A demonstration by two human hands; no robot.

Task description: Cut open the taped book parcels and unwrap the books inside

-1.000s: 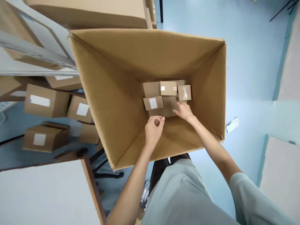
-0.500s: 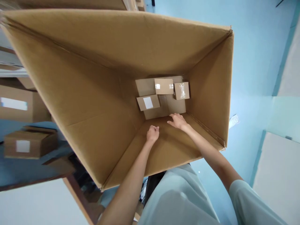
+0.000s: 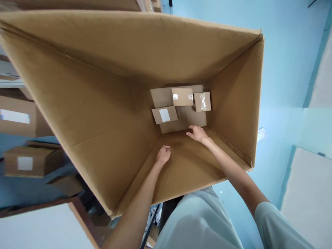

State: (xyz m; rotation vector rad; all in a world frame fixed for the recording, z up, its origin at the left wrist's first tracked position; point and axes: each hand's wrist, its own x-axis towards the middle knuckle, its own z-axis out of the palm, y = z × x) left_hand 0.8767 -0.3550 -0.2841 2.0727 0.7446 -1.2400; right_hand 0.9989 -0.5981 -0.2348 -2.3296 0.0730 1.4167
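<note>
Large open brown cardboard carton (image 3: 103, 103) stood tilted toward the person, mostly unfilled; labelled brown cardboard boxes (image 3: 31, 160) lay outside on its left. A few small taped cardboard boxes (image 3: 182, 96) sat on its floor. The right hand (image 3: 197, 133) rested flat and open just beside them, holding nothing; the left hand (image 3: 163, 154) was loosely curled, apparently empty

one big open carton (image 3: 103, 114). on its floor are three small boxes that count for sure: a white-label box (image 3: 164, 115), a middle box (image 3: 182, 97) and a clear-taped box (image 3: 202, 101). a fourth, plain box (image 3: 160, 97) seems to lie beside them. two hands: left hand (image 3: 163, 155), right hand (image 3: 197, 134). outside, two labelled boxes (image 3: 15, 117) (image 3: 28, 162) and one paper scrap (image 3: 261, 133).
</note>
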